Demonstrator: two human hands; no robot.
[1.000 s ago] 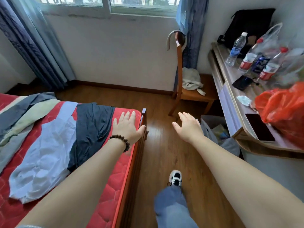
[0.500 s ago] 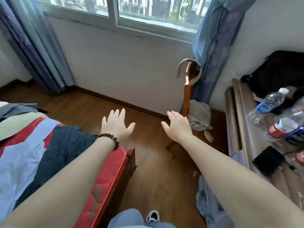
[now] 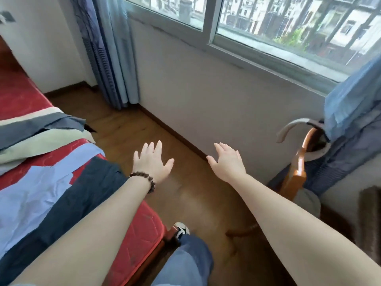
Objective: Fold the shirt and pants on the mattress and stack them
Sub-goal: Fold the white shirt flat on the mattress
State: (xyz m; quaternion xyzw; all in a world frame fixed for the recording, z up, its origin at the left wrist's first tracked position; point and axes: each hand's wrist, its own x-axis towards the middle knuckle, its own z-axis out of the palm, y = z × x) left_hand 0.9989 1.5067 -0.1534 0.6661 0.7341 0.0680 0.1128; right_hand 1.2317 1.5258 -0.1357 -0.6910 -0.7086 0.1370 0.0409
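Two hands reach forward over the wooden floor (image 3: pixel 127 124) — the left hand (image 3: pixel 151 162), a bead bracelet (image 3: pixel 144 179) on its wrist, and the right hand (image 3: pixel 226 161), fingers spread and holding nothing. Two garments lie unfolded on the red mattress (image 3: pixel 142 240) — a pale blue shirt (image 3: pixel 35 195) and dark pants (image 3: pixel 68 203) touching it. One chair (image 3: pixel 296 172) stands under the window (image 3: pixel 268 23).

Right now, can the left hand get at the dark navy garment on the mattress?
Probably yes. The left hand is open, empty and held over the floor just past the mattress edge. The dark navy garment lies spread right under that forearm, with nothing on top of it, so pulling back and down should reach it.
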